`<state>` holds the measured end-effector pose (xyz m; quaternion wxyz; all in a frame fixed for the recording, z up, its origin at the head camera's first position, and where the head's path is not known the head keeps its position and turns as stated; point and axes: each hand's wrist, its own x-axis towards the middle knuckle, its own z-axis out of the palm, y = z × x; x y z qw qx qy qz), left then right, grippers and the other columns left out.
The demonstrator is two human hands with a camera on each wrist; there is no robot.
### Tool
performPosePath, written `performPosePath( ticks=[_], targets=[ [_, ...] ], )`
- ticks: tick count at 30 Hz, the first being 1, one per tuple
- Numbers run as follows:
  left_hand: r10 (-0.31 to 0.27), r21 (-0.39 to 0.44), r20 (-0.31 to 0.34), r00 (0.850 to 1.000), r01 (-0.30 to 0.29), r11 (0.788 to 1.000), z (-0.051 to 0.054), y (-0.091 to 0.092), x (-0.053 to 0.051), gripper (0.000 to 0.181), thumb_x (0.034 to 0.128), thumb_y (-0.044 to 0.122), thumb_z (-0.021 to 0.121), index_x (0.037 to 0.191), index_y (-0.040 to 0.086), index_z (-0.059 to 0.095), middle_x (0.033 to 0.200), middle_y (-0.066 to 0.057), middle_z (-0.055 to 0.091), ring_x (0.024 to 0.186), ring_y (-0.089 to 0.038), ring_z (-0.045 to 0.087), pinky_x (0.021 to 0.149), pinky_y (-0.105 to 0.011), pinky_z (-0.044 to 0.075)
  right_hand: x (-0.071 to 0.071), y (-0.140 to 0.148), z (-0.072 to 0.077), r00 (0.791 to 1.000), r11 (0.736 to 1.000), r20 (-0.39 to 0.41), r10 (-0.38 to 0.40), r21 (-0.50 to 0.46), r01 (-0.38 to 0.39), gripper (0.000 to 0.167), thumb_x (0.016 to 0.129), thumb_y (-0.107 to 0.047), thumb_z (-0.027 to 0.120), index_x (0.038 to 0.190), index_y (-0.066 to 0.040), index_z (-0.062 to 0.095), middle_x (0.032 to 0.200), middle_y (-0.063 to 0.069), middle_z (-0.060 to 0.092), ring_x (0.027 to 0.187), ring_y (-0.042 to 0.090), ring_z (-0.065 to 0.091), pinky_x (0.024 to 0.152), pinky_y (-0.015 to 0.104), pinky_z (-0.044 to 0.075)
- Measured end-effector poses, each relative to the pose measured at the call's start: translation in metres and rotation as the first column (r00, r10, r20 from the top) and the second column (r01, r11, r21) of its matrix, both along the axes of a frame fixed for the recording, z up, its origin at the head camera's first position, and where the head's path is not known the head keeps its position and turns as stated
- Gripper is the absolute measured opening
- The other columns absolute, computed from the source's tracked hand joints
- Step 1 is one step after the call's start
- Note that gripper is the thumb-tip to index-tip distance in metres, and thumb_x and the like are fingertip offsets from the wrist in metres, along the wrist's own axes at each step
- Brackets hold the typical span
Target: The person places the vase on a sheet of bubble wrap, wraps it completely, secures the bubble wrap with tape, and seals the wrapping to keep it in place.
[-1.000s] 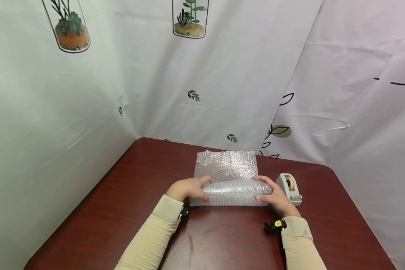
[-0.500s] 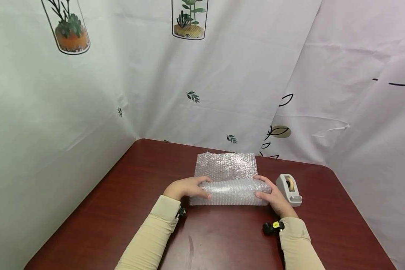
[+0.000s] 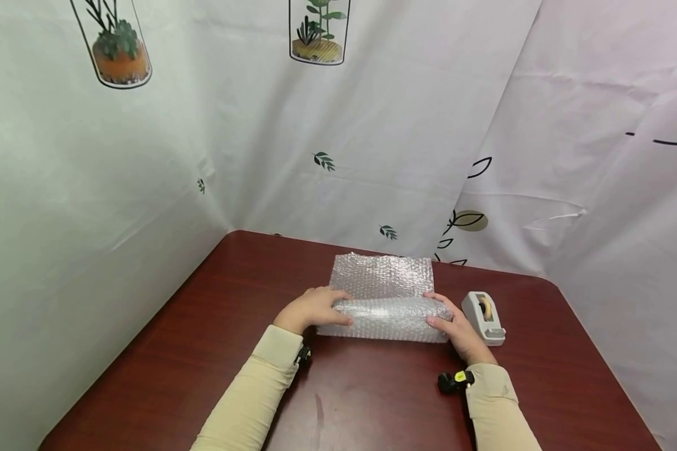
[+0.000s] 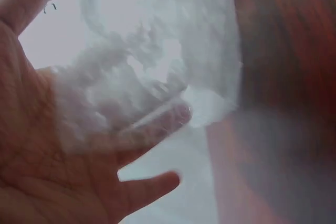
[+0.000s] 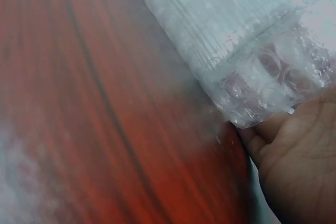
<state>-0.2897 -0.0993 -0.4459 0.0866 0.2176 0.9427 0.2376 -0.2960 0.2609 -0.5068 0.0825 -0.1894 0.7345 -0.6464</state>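
Cylindrical roll of clear bubble wrap (image 3: pixel 392 318) sits crosswise on the dark red wood-grain desk (image 3: pixel 372 401), between both hands, with flat clear bubble-wrap sheet (image 3: pixel 382 274) spread behind it. Left hand (image 3: pixel 314 309) has a wide grip on its left end, thumb nearside; right hand (image 3: pixel 457 327) holds the right end likewise. White tape dispenser with yellowish tape (image 3: pixel 488 326) stands just right of the right hand. Left wrist view is hazy.

From the translucent bubble-wrap roll (image 3: pixel 392 318), the dark-red wood-grain worktop (image 3: pixel 389 394) offers passage at six o'clock and ten. The bare left hand (image 3: pixel 310 310) blocks nine, the right hand (image 3: pixel 458 329) three, a white plastic tape dispenser (image 3: pixel 490 328) just beyond; white leaf-printed cloth (image 3: pixel 372 144) closes off twelve.
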Motion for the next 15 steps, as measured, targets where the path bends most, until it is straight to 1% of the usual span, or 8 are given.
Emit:
performPosePath(
  ticks=[1, 3, 5, 7, 9, 11, 15],
  targets=[
    [0.014, -0.032, -0.042, 0.999, -0.016, 0.999, 0.001, 0.002, 0.001, 0.059, 0.0861, 0.049, 0.073, 0.136, 0.020, 0.063, 0.143, -0.008, 0.057, 0.139, -0.034, 0.044, 0.115, -0.060, 0.027, 0.000, -0.001, 0.000, 1.000, 1.000, 0.005, -0.006, 0.003, 0.006, 0.055, 0.098, -0.011, 0.060, 0.149, -0.006, 0.041, 0.122, -0.005, 0.060, 0.103, 0.009, 0.060, 0.084, 0.026, 0.051],
    [0.032, -0.079, -0.125, 0.992, -0.042, 0.996, 0.003, 0.007, 0.003, 0.055, 0.0858, 0.047, 0.073, 0.132, 0.017, 0.065, 0.141, -0.009, 0.057, 0.139, -0.035, 0.043, 0.116, -0.064, 0.021, 0.001, -0.002, 0.000, 1.000, 1.000, 0.007, -0.016, 0.010, 0.016, 0.054, 0.098, -0.012, 0.060, 0.149, -0.006, 0.041, 0.121, -0.005, 0.061, 0.101, 0.008, 0.060, 0.084, 0.026, 0.052],
    [0.036, -0.107, -0.198, 0.979, -0.059, 0.993, 0.006, 0.013, 0.005, 0.051, 0.0863, 0.042, 0.074, 0.129, 0.015, 0.065, 0.139, -0.010, 0.058, 0.135, -0.034, 0.046, 0.116, -0.064, 0.021, 0.001, -0.003, 0.001, 0.999, 0.999, 0.011, -0.032, 0.014, 0.031, 0.052, 0.098, -0.012, 0.061, 0.147, -0.006, 0.043, 0.119, -0.004, 0.061, 0.099, 0.008, 0.061, 0.083, 0.026, 0.052],
    [0.023, -0.131, -0.257, 0.966, -0.058, 0.990, 0.008, 0.018, 0.006, 0.048, 0.0871, 0.036, 0.074, 0.129, 0.014, 0.064, 0.137, -0.009, 0.059, 0.134, -0.032, 0.048, 0.116, -0.062, 0.023, 0.001, -0.004, 0.002, 0.999, 0.998, 0.013, -0.049, 0.026, 0.048, 0.052, 0.098, -0.014, 0.061, 0.146, -0.005, 0.043, 0.117, -0.003, 0.061, 0.098, 0.008, 0.061, 0.082, 0.026, 0.052],
    [-0.002, -0.147, -0.292, 0.956, -0.042, 0.988, 0.010, 0.025, 0.009, 0.050, 0.0868, 0.030, 0.073, 0.133, 0.013, 0.062, 0.137, -0.008, 0.060, 0.133, -0.030, 0.050, 0.115, -0.061, 0.026, 0.000, -0.005, 0.003, 0.997, 0.996, 0.021, -0.075, 0.040, 0.074, 0.052, 0.098, -0.015, 0.062, 0.145, -0.004, 0.044, 0.118, -0.003, 0.060, 0.097, 0.009, 0.060, 0.082, 0.026, 0.051],
    [-0.032, -0.161, -0.312, 0.950, -0.019, 0.987, 0.010, 0.031, 0.011, 0.056, 0.0864, 0.028, 0.073, 0.138, 0.013, 0.058, 0.139, -0.008, 0.059, 0.134, -0.029, 0.050, 0.115, -0.059, 0.028, 0.000, -0.006, 0.004, 0.995, 0.994, 0.031, -0.097, 0.054, 0.095, 0.052, 0.098, -0.017, 0.063, 0.145, -0.004, 0.045, 0.119, -0.004, 0.058, 0.098, 0.009, 0.059, 0.082, 0.026, 0.051],
    [-0.077, -0.184, -0.327, 0.942, 0.016, 0.983, 0.005, 0.042, 0.014, 0.072, 0.0846, 0.035, 0.076, 0.149, 0.016, 0.049, 0.144, -0.009, 0.055, 0.137, -0.029, 0.048, 0.115, -0.058, 0.030, 0.000, -0.008, 0.007, 0.992, 0.990, 0.042, -0.123, 0.069, 0.120, 0.052, 0.099, -0.018, 0.063, 0.145, -0.003, 0.046, 0.121, -0.003, 0.057, 0.098, 0.009, 0.059, 0.082, 0.026, 0.051]
  ],
)
